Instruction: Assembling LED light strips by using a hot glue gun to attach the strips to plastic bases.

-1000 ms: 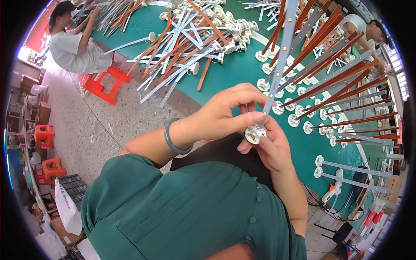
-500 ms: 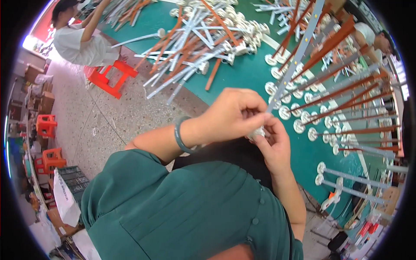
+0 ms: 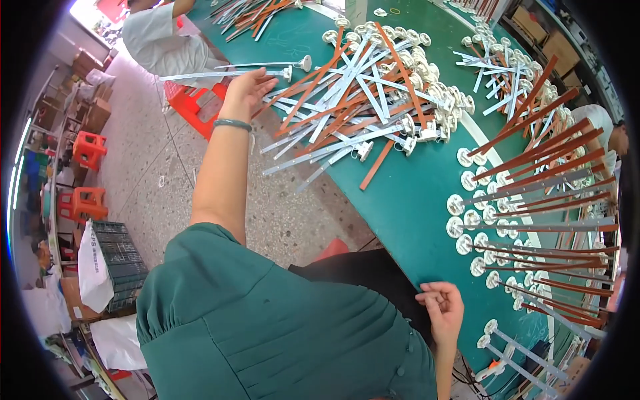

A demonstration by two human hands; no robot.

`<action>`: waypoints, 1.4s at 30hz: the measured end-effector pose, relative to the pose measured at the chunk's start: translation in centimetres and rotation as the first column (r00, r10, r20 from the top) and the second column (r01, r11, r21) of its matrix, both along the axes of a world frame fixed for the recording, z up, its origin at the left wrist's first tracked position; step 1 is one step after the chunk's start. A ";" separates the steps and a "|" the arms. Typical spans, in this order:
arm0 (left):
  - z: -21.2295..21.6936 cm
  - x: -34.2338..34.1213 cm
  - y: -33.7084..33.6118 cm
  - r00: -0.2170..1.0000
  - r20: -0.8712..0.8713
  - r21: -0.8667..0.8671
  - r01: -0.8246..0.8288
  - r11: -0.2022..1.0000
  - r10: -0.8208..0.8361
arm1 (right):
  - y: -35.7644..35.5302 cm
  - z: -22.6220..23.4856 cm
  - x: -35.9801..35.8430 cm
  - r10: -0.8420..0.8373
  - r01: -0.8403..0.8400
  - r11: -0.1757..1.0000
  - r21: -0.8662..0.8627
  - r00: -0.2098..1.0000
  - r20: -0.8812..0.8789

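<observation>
My left hand (image 3: pixel 248 90) reaches out over the near-left edge of the pile, fingers extended and slightly bent. A pale LED strip (image 3: pixel 200 75) with a round white base (image 3: pixel 287 73) passes right by its fingertips; no closed grip on it shows. A second thin strip lies just beyond, ending in another white base (image 3: pixel 306 63). My right hand (image 3: pixel 443 310) rests near the table's edge, its fingers loosely curled and apart, with nothing visible in it. Between the hands spreads the pile of white and orange-brown strips (image 3: pixel 353 100) with white bases.
On the green table (image 3: pixel 400 213), several strips (image 3: pixel 553 223) lean on round white bases along the right side. Two pale strips (image 3: pixel 523 363) lie near the lower right. A co-worker (image 3: pixel 157 43) sits at the far left near a red stool (image 3: pixel 197 110). Another person (image 3: pixel 593 123) is at the right.
Both hands were together around a white piece at the end of a pale LED strip. They have parted: the left swung far left to the pile, the right dropped lower, and neither holds that strip.
</observation>
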State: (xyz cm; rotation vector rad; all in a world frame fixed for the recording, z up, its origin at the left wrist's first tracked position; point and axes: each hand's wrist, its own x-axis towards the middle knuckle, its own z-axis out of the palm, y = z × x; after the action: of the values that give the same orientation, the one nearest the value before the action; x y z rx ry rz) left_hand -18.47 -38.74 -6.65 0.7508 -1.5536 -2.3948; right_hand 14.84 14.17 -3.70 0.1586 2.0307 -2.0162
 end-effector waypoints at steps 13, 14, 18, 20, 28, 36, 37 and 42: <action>-1.1 -15.6 -0.2 0.990 -0.055 0.031 -0.125 0.992 0.126 | -0.2 0.0 -0.3 -0.151 0.150 0.989 0.022 0.986 0.074; -1.1 -16.6 0.0 0.991 -0.054 0.033 -0.122 0.992 0.124 | -0.2 0.1 -0.4 -0.144 0.141 0.989 0.038 0.987 0.073; -0.8 -19.6 -0.3 0.990 0.025 0.105 -0.142 0.984 0.140 | 0.3 0.1 -0.5 -0.159 0.162 0.986 -0.031 0.983 0.093; -1.2 -21.0 -0.7 0.982 -0.050 0.221 -0.165 0.961 0.180 | 0.5 -0.1 -0.6 -0.169 0.178 0.981 -0.075 0.979 0.114; 1.4 -17.8 0.9 0.975 0.122 -0.582 0.221 0.782 -0.185 | 0.5 -0.1 -0.1 -0.197 0.209 0.968 -0.135 0.975 0.102; 7.0 -8.2 19.6 0.506 -0.160 -0.878 -0.466 -0.112 -0.847 | 1.1 -0.4 -0.2 -0.179 0.189 0.976 -0.109 0.979 0.094; 6.9 -8.8 20.2 0.490 -0.092 -0.841 -0.504 -0.195 -0.867 | 0.9 -0.3 -0.7 -0.170 0.177 0.978 -0.107 0.983 0.073; 11.6 -7.6 21.2 0.449 -0.181 -0.670 -0.708 -0.224 -0.875 | 0.1 -0.2 -0.6 -0.173 0.171 0.980 -0.104 0.985 -0.007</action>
State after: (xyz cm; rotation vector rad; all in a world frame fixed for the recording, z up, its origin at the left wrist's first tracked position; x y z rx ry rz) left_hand -26.04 -17.49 4.93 -1.1582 -2.0011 -0.0559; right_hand 14.20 14.24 -3.89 0.3074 1.9772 -2.2277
